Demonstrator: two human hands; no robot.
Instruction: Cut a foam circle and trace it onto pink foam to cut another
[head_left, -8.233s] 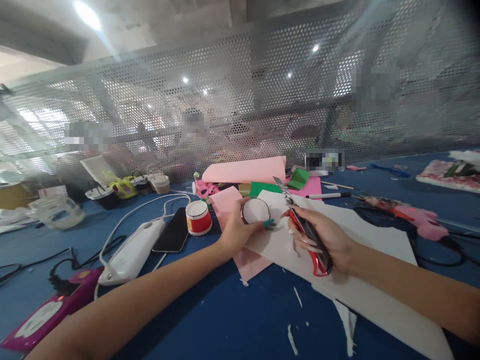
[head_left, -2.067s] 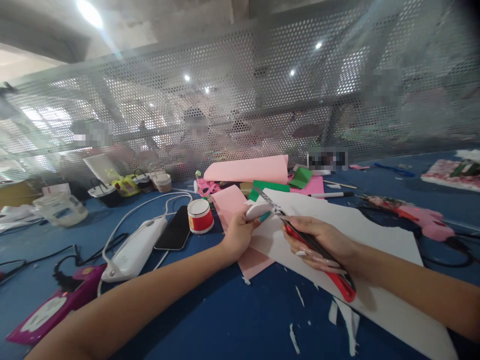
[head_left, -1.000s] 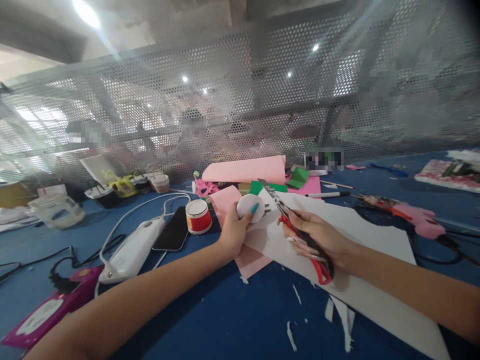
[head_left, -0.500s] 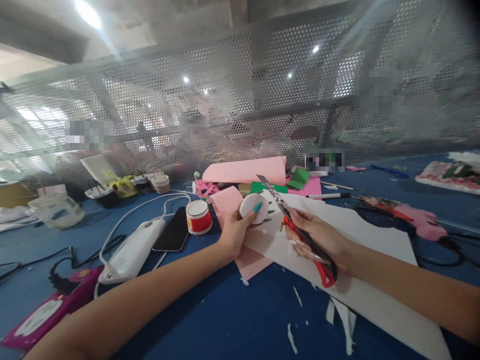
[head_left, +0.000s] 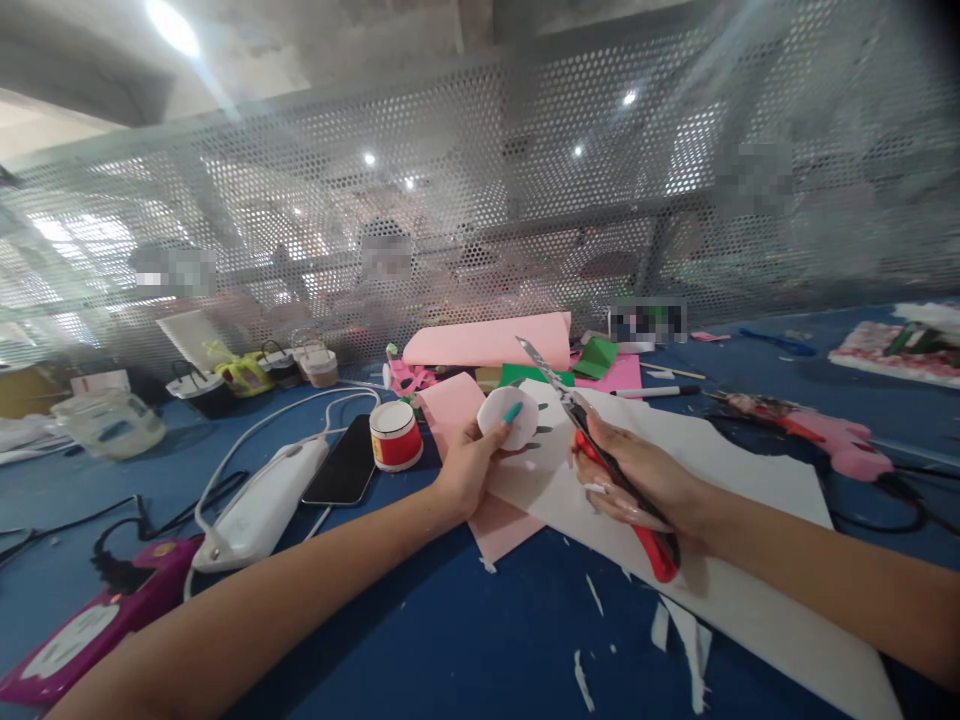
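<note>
My left hand (head_left: 469,462) is closed on a small white paper disc (head_left: 507,417), pinched between thumb and fingers above a big white sheet (head_left: 720,480). My right hand (head_left: 637,478) grips red-handled scissors (head_left: 600,462); their blades (head_left: 544,372) point up and left, just right of the disc. Pink paper (head_left: 457,402) lies under my left hand.
A red and white cup (head_left: 394,436), a black phone (head_left: 341,473) and a white charger with cables (head_left: 259,505) lie to the left. Folded pink and green paper (head_left: 491,342), a pen (head_left: 656,391) and a pink glue gun (head_left: 817,432) lie beyond. Paper scraps litter the blue table (head_left: 450,640). A perforated metal screen stands behind.
The disc has been turned in my left hand while the scissors worked round its edge. Since half a second ago the blades have lifted slightly; more scraps lie near the sheet.
</note>
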